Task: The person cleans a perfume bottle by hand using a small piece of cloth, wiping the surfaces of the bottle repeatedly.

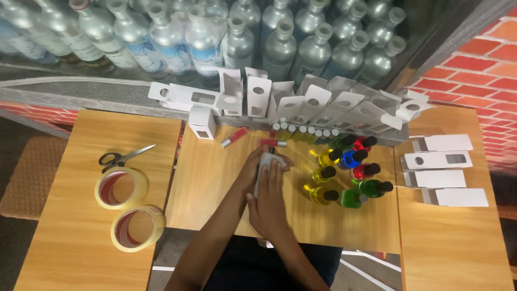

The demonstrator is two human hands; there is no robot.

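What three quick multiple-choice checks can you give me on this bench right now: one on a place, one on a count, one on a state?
1. Where do the scissors lie?
A. On the left table, above the tape rolls
B. Among the coloured bottles
C. On the closed boxes at right

2. How many tape rolls are on the left table?
A. One
B. Two
C. Four

3. What are both hands doing?
A. Resting flat on bare wood
B. Holding the scissors
C. Closed together around a small white box

Answers:
1 A: the scissors sit just above the upper roll.
2 B: two rolls lie one below the other.
3 C: the left hand and right hand meet on the box, beside the coloured bottles.
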